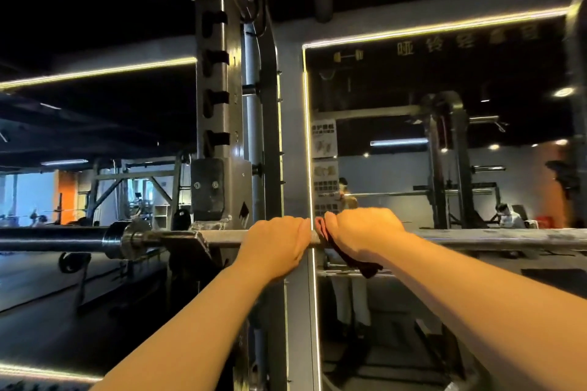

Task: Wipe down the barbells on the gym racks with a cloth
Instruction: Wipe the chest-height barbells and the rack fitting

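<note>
- Step in hand: wiping the shaft of the barbell (492, 240), which runs level across mid-frame and rests on the rack upright (212, 89).
- Right hand (359, 232), centre frame: fingers curled over the bar, clamping a dark red cloth (365, 267) against it. The cloth's tail hangs below.
- Left hand (276, 244), just beside it: bare fingers wrapped round the shaft, probably steadying it.
- Next move, by judgement: slide the cloth rightward along the shaft under steady pressure.
- Room: dim gym, with a mirror panel (397, 168) at right of frame and dark floor below.

Both hands on barbell (495, 240): left hand (275, 244) bare, right hand (359, 236) gripping dark cloth (360, 262).
</note>
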### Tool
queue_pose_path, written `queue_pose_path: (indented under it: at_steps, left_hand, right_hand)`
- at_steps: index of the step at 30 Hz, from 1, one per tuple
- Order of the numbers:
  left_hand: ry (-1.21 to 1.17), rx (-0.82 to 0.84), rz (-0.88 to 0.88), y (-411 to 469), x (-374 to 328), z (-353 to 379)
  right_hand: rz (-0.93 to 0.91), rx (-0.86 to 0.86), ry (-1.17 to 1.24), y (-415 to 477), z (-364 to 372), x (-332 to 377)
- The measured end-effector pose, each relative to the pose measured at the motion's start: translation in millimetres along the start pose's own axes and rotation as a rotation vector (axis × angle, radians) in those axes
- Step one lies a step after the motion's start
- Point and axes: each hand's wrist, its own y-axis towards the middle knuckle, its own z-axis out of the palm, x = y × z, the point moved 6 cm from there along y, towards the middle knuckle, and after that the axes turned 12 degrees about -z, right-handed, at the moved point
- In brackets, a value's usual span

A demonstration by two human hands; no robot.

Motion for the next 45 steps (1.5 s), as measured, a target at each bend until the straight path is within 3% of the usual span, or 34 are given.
queue_pose_path:
  at_steps: [2,6,9,12,15,17,19,22,24,28,33,41,45]
  left_hand:
    - [0.052,0.013,-0.037,0,22,2]
    - [0.057,-0.188,-0.109,-9,36,8]
    - [-0.024,-0.311,-0.097,-7,34,11]
    - [-0.006,-0.339,-0.104,-6,35,16]
    - [0.018,-0.358,-0.133,-6,35,18]
    - [-0.025,-0.371,-0.145,-7,34,15]
    - [-0.029,-0.373,-0.148,-7,35,17]
    - [-0.033,-0.385,-0.170,-6,37,17]
    - [-0.041,-0.377,-0.216,-7,37,16]
    - [0.012,-0.278,-0.195,-8,32,14]
    - [0.131,-0.204,-0.161,-8,29,15]
    - [0.151,-0.186,-0.155,-11,28,11]
    - [0.114,-0.202,-0.116,-7,35,18]
  right_hand:
    - [0.051,-0.039,-0.064,-1,-1,3]
    - [0.100,-0.534,-0.266,-21,6,13]
    - [0.175,-0.692,-0.333,-30,25,24]
    - [0.117,-0.622,-0.323,-23,11,24]
    - [0.025,-0.176,-0.130,-3,-7,18]
    - [0.095,0.023,-0.025,6,-9,19]
    - [0.134,-0.090,-0.082,8,-6,26]
    - [0.078,-0.507,-0.242,-6,6,32]
    - [0.056,-0.642,-0.302,-19,25,31]
    - [0.071,-0.549,-0.352,-23,37,34]
    - [0.056,-0.311,-0.164,-2,2,28]
    - [0.044,-0.500,-0.308,-18,21,38]
    - [-0.117,-0.401,-0.203,-23,7,22]
